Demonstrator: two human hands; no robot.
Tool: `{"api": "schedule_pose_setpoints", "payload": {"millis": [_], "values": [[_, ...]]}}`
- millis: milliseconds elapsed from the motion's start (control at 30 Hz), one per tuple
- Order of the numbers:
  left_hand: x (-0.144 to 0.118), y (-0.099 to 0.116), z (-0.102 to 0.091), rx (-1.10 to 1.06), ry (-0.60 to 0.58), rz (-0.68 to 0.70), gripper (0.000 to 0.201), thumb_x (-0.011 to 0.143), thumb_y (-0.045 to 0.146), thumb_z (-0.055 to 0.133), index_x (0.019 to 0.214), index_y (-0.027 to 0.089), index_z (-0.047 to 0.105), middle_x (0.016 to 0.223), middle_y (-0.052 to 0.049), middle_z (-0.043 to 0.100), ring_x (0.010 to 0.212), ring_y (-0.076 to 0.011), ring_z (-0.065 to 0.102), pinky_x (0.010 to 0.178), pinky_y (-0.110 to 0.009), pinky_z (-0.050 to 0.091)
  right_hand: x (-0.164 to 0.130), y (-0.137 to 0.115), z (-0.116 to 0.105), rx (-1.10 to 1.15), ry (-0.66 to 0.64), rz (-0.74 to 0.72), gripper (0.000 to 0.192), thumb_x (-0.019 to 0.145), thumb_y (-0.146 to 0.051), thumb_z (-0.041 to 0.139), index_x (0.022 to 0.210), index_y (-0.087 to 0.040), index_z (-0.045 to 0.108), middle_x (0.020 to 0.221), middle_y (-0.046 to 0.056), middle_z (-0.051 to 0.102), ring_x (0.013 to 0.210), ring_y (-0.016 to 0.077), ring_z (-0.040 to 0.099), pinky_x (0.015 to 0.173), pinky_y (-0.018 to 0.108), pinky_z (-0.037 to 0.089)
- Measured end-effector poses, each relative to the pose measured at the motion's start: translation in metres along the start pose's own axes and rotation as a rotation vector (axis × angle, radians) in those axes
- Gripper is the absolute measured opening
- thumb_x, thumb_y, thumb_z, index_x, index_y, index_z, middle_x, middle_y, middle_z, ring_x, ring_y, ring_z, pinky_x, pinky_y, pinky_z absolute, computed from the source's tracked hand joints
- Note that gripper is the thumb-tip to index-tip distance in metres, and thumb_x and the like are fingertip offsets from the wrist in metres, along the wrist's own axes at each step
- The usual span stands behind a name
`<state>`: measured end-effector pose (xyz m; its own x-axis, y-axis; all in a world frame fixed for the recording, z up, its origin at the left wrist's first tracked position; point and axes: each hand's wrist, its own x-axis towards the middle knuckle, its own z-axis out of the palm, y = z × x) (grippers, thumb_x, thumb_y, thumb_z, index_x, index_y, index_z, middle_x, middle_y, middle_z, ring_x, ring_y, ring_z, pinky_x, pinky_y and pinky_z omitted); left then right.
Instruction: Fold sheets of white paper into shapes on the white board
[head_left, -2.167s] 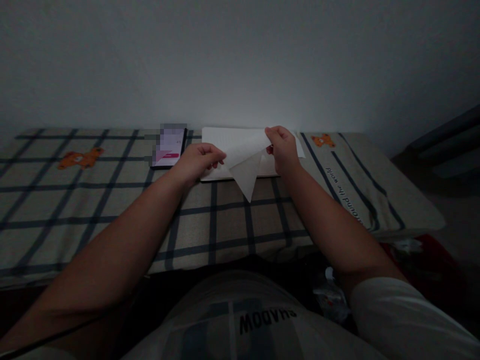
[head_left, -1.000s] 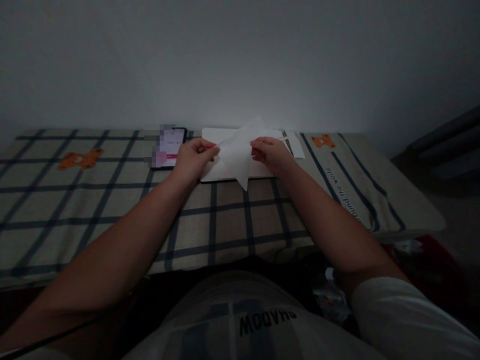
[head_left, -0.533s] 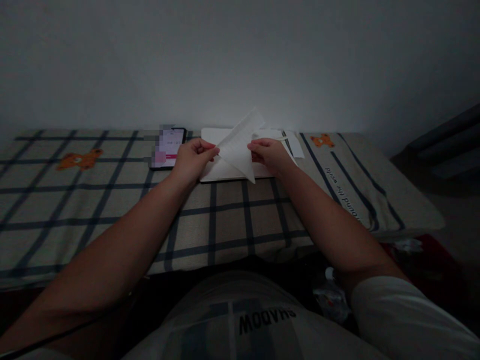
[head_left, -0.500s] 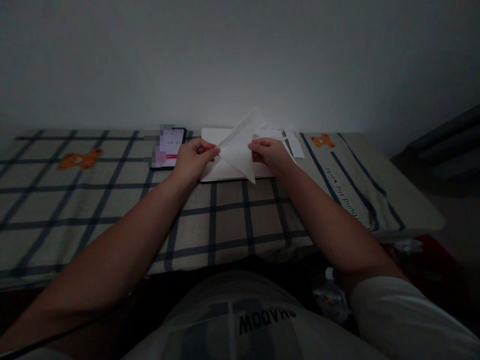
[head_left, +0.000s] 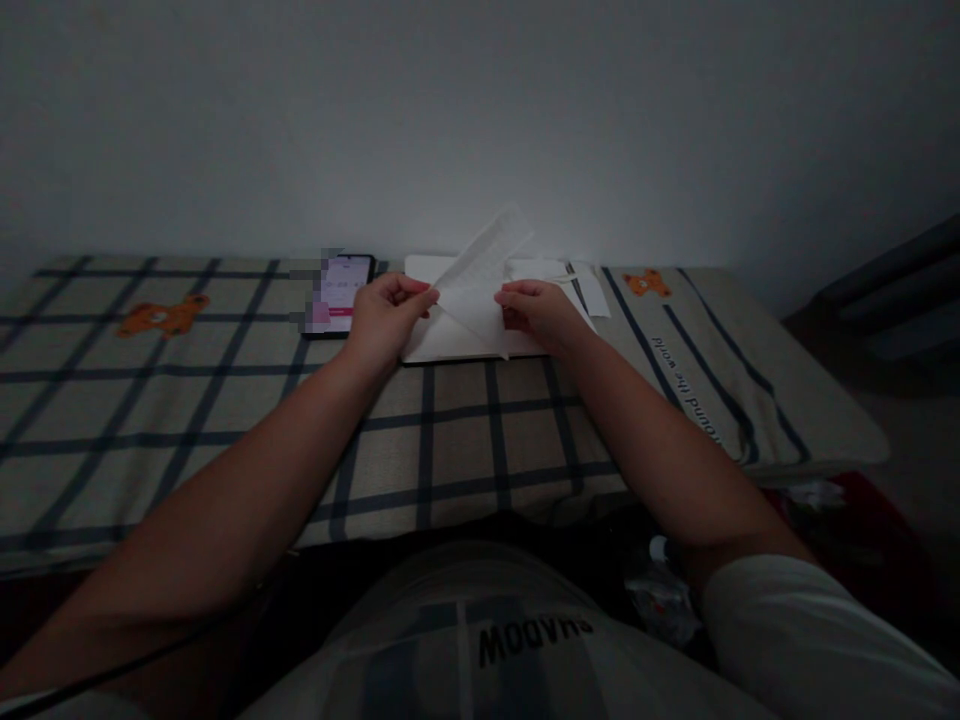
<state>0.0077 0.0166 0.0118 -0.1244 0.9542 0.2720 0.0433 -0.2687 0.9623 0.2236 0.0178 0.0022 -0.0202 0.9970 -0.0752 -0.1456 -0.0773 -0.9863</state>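
A thin white sheet of paper (head_left: 476, 285), folded to a slanting shape with pointed corners, is held up between both hands. My left hand (head_left: 388, 308) pinches its left edge between thumb and fingers. On the opposite side, my right hand (head_left: 541, 308) grips the sheet with thumb and forefinger; its other fingers are partly hidden. Below the paper lies what looks like an open notebook (head_left: 450, 345) with white pages and a dark lower edge. Part of its surface is covered by the sheet and my hands.
A lit phone (head_left: 347, 297) lies left of the notebook. A white paper slip (head_left: 592, 292) is to the right. The checked cloth (head_left: 457, 440) with bear prints covers the table, which meets a wall at the back. A plastic bottle (head_left: 664, 595) stands below the front edge.
The sheet has shifted slightly: its upper part leans further back and its lower corner has risen a little. Both hands keep their pinch and have barely moved.
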Motion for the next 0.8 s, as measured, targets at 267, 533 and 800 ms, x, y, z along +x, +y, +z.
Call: {"api": "schedule_pose_setpoints", "payload": {"millis": [267,533,800], "values": [[-0.001,0.008,0.002,-0.003,0.049,0.008,0.024,0.076,0.000,0.073,0.068,0.019,0.062,0.056,0.004,0.058,0.055,-0.0098,0.054,0.056,-0.022,0.041,0.002,0.005,-0.003,-0.053,-0.074,-0.057,0.011,0.076,-0.023,0.080,0.075,-0.019,0.070,0.068,-0.003,0.065,0.063,0.0092,0.058,0.062,0.023,0.049],[0.003,-0.001,-0.001,-0.030,0.076,0.027,0.021,0.077,0.006,0.076,0.072,0.020,0.062,0.058,0.005,0.058,0.053,-0.0088,0.051,0.053,-0.022,0.036,0.000,0.001,0.000,-0.061,-0.042,-0.053,0.016,0.071,-0.006,0.075,0.078,-0.019,0.068,0.071,-0.005,0.065,0.065,0.0084,0.059,0.064,0.023,0.050],[0.003,0.009,0.001,-0.084,0.144,-0.012,0.025,0.077,0.003,0.072,0.069,0.020,0.057,0.059,0.005,0.058,0.052,-0.0077,0.051,0.050,-0.021,0.036,0.001,0.003,0.001,-0.046,-0.080,0.045,0.010,0.075,-0.012,0.076,0.078,-0.018,0.071,0.070,-0.002,0.067,0.063,0.0093,0.059,0.063,0.024,0.053]]}}
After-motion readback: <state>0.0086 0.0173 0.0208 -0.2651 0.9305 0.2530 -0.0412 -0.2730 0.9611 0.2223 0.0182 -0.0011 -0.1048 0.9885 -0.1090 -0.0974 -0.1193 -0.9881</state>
